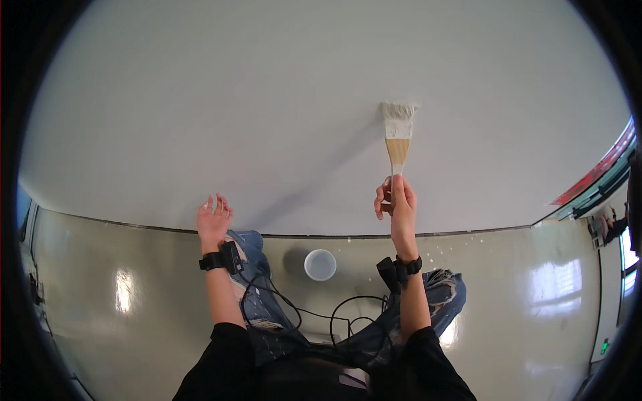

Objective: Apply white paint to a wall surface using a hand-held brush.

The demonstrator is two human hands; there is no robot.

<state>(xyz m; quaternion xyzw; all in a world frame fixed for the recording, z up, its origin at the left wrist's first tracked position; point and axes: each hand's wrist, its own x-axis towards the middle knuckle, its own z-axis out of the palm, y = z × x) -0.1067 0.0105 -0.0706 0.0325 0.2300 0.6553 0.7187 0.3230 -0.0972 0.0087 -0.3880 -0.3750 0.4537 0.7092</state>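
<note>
My right hand (399, 204) grips a flat paintbrush (397, 148) by the lower end of its wooden handle. The brush points upward, its white-coated bristles touching the pale wall (221, 113) and bent a little at the tip. To the left, my left hand (215, 212) is near the foot of the wall with its fingers apart and nothing in them. A white cup (320, 265) stands on the floor between my knees; what is inside it cannot be made out clearly.
Black cables (341, 314) loop across my lap between devices strapped to both wrists. White drops dot the shiny floor (508, 281) along the dark strip at the wall's base. At the far right are a red panel (595, 167) and bright windows (627, 250).
</note>
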